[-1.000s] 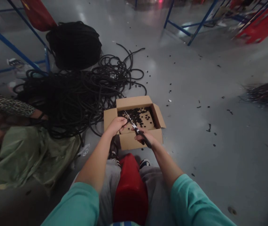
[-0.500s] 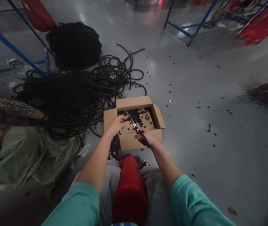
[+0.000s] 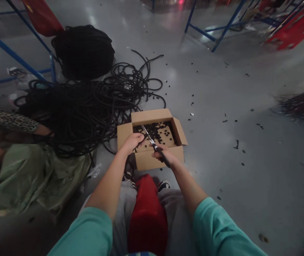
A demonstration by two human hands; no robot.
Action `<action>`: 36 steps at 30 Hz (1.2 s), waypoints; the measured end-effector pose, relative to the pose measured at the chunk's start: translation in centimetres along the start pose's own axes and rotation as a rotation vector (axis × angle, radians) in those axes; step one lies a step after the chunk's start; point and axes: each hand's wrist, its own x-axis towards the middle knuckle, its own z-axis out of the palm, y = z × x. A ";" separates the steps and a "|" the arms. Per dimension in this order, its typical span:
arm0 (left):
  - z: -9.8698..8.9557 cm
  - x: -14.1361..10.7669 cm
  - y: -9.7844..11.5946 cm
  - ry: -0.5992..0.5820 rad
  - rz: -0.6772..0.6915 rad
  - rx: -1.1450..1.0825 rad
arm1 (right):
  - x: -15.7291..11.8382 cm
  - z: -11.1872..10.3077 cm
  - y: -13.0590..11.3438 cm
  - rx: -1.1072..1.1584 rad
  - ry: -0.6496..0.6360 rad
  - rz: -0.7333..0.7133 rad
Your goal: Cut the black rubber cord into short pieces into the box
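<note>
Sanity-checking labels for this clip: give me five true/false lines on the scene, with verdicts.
1. The right hand holds scissors. True.
2. The cardboard box has its flaps folded shut. False: they are open, with small black pieces visible inside.
3. A tangle of black cord lies on the floor. True.
4. That tangle is at the picture's right edge. False: it lies left of the box and beyond it.
5. The left hand is closer to the box than to the black cord's big coil. True.

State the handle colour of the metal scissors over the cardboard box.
Mostly black handles, with white near the blades; best seen in the head view.
</note>
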 end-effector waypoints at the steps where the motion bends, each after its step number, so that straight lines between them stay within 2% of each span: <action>1: 0.0 0.0 0.0 0.008 -0.003 -0.010 | 0.0 0.0 0.0 0.004 0.002 0.005; 11: 0.3 0.5 -0.8 0.052 -0.052 -0.017 | 0.4 0.2 0.6 -0.012 0.079 0.072; 17: 0.6 0.3 -0.5 0.054 -0.078 0.010 | 0.4 0.3 0.8 -0.031 0.100 0.103; 22: 0.6 0.1 -0.2 0.058 -0.069 0.031 | 0.2 0.3 0.6 0.014 0.080 0.120; 27: 0.6 -0.1 -0.2 -0.024 -0.071 0.007 | -0.1 0.2 0.3 0.123 0.003 0.091; 30: 0.6 -0.1 -0.2 -0.043 -0.090 0.009 | -0.1 0.2 0.2 0.108 0.020 0.090; 36: 0.2 0.0 -0.2 0.012 -0.061 -0.011 | -0.1 0.2 0.2 0.092 0.064 0.108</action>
